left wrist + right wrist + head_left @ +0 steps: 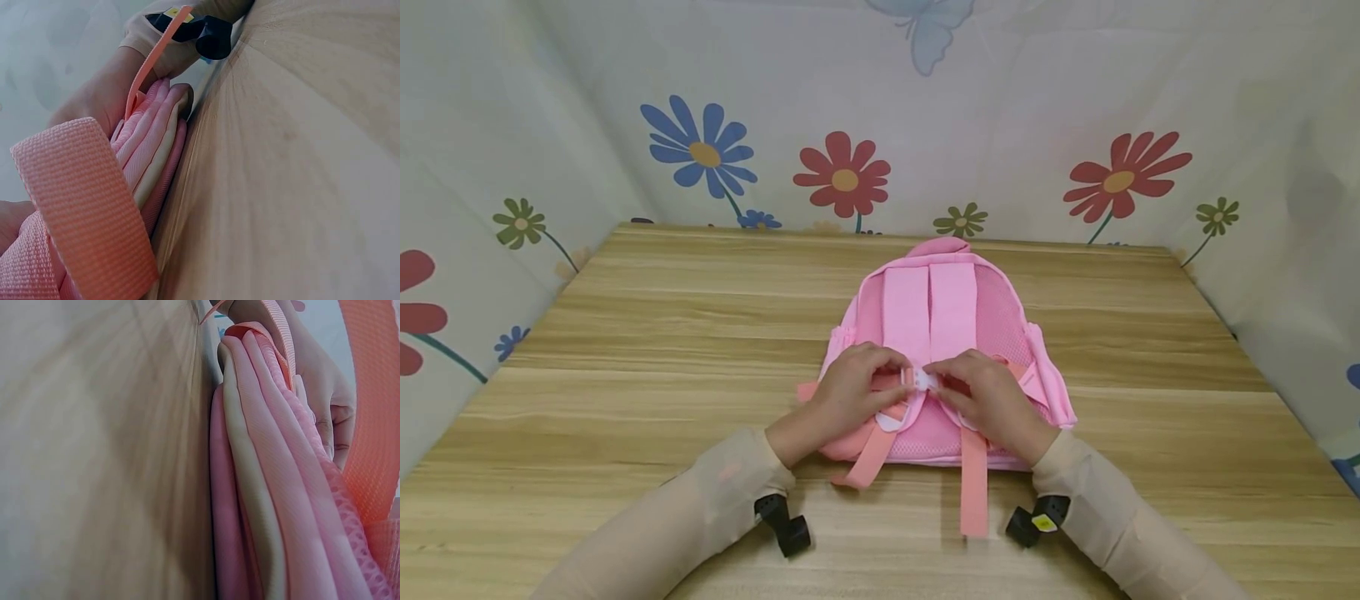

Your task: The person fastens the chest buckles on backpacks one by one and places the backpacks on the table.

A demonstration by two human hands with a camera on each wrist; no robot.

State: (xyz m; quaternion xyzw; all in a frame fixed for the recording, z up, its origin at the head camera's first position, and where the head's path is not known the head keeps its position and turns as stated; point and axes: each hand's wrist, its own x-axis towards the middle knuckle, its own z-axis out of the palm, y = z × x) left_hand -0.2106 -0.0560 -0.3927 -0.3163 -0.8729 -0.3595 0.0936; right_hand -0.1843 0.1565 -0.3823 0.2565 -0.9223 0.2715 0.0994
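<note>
A pink backpack lies with its strap side up on the wooden table, its top toward the back. Over its lower middle, a white buckle joins the two sides of the chest strap. My left hand pinches the buckle's left end between thumb and fingers. From the other side my right hand pinches its right end. Coral webbing hangs below each hand, one loose end at the right and another at the left. Both wrist views show the bag's edge and webbing; the buckle is hidden there.
The wooden table extends around the bag on all sides. A white cloth printed with flowers stands behind and at both sides. Black wrist cameras sit under both forearms, close to the table's surface.
</note>
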